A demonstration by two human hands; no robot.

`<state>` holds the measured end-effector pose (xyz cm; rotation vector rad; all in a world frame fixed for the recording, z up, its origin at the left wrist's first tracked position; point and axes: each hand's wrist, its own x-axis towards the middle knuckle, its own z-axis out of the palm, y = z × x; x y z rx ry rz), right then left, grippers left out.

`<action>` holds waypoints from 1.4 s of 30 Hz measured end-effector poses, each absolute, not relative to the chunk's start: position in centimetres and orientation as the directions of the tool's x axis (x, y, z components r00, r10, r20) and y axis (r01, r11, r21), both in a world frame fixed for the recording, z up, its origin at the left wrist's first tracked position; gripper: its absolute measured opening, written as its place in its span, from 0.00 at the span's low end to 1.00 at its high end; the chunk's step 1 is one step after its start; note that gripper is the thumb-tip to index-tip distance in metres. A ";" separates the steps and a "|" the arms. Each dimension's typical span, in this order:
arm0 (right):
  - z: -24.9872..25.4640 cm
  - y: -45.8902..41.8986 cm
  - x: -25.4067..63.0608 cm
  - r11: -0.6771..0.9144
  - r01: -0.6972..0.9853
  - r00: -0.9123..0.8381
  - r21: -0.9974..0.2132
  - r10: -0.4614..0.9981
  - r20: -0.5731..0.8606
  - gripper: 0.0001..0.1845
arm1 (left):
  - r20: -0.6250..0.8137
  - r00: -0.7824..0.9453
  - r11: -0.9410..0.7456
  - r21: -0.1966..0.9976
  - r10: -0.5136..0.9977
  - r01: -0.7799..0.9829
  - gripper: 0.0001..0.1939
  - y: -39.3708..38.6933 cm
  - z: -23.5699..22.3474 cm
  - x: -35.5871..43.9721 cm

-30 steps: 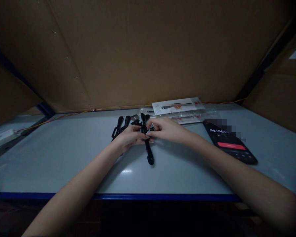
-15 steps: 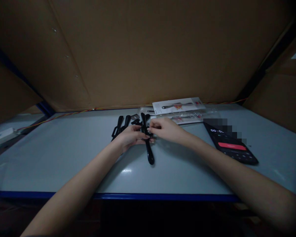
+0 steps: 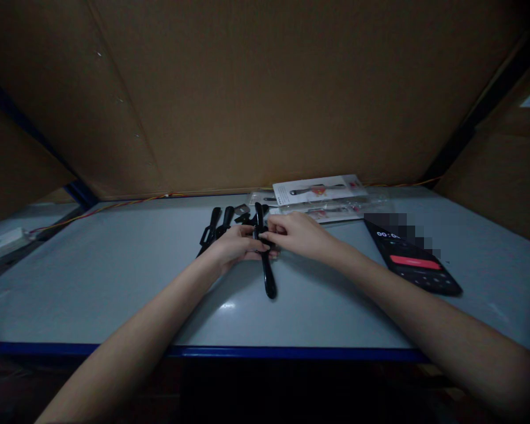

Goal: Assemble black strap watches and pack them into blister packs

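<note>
My left hand (image 3: 236, 245) is closed round the middle of a long black tool (image 3: 266, 275) whose handle points toward me on the grey table (image 3: 115, 277). My right hand (image 3: 295, 234) meets it from the right, fingers pinched at the tool's upper part. What the fingertips pinch is too small to make out. Several more black tools (image 3: 217, 224) lie just behind my left hand.
Printed cards in clear packaging (image 3: 320, 197) lie behind my right hand. A black phone (image 3: 413, 262) showing a timer and a red bar rests at the right. Cardboard walls enclose the back and sides. A red-yellow wire (image 3: 115, 206) runs along the back edge.
Both hands stay on the black tool. My right hand has shifted slightly left, closer to the left hand; the tool has barely moved.
</note>
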<state>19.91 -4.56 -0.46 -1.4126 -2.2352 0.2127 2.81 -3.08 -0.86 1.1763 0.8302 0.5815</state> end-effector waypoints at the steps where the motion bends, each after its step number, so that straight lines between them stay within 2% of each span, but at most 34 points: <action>1: -0.6 -4.6 19.8 0.448 0.810 -0.341 -0.378 0.885 0.317 0.12 | -0.254 0.582 0.296 0.955 0.773 0.023 0.16 -3.1 -0.9 2.8; 10: -1.2 -4.2 19.4 0.412 0.774 -0.302 -0.481 0.908 0.291 0.13 | -0.268 0.568 0.316 0.949 0.778 0.014 0.18 -3.3 -0.6 2.9; 16: 0.3 -4.5 20.3 0.461 0.692 -0.357 -0.556 0.888 0.291 0.06 | -0.274 0.535 0.327 0.945 0.799 -0.005 0.17 -3.3 -0.3 3.0; 18: 0.8 -4.6 20.7 0.517 0.663 -0.431 -0.542 0.855 0.289 0.09 | -0.274 0.535 0.326 0.945 0.799 -0.003 0.17 -3.2 -0.3 2.9; 20: 1.0 -4.5 21.0 0.549 0.672 -0.471 -0.496 0.835 0.285 0.08 | -0.268 0.541 0.315 0.949 0.798 0.005 0.17 -3.2 -0.4 2.9; 23: 0.6 -4.4 20.9 0.539 0.737 -0.449 -0.407 0.841 0.302 0.08 | -0.260 0.551 0.300 0.954 0.793 0.017 0.17 -3.2 -0.5 2.9; 26: -0.2 -4.3 20.4 0.505 0.787 -0.400 -0.355 0.855 0.330 0.11 | -0.266 0.564 0.301 0.953 0.781 0.033 0.17 -3.3 -0.5 2.9; 37: -1.0 -4.4 19.5 0.381 0.811 -0.276 -0.444 0.918 0.284 0.14 | -0.274 0.553 0.307 0.951 0.787 0.034 0.18 -3.4 -0.4 3.0; 42: -0.2 -4.5 20.0 0.403 0.780 -0.250 -0.479 0.902 0.352 0.15 | -0.262 0.527 0.307 0.952 0.809 0.001 0.16 -3.3 -0.3 3.0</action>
